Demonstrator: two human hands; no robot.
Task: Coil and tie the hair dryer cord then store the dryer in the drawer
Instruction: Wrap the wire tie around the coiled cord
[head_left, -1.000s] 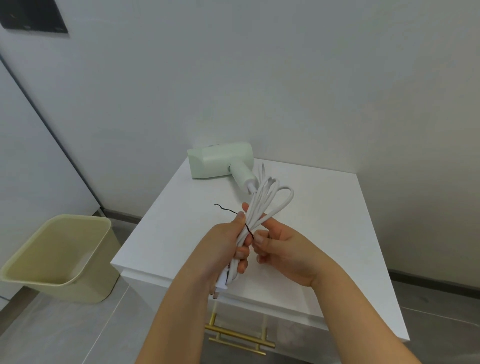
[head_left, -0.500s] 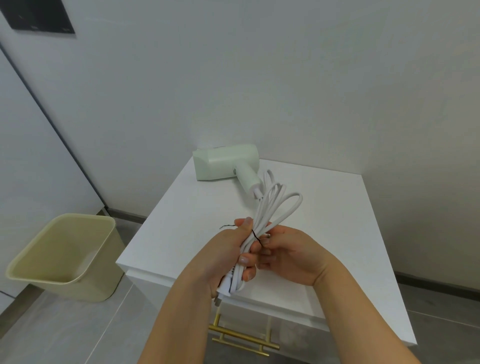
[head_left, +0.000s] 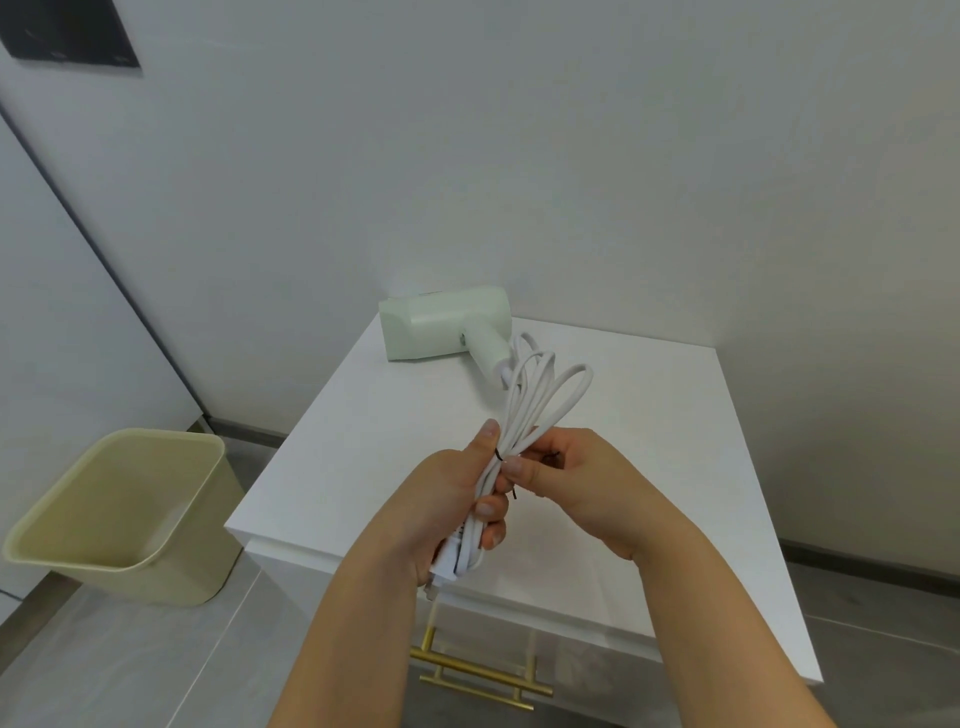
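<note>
Clasping coiled cord (head_left: 530, 405) in left grip (head_left: 452, 499), pinching black tie (head_left: 497, 455) with right grip (head_left: 582, 483); probably finishing tying, not yet storing dryer (head_left: 441, 325).

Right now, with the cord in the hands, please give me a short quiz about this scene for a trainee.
1. True or false: the hair dryer lies on the white cabinet top.
2. Which hand holds the plug of the coiled cord?
3. Fill in: a thin black ___ crosses the cord bundle.
Key: 1 true; 2 the left hand; 3 tie.
</note>
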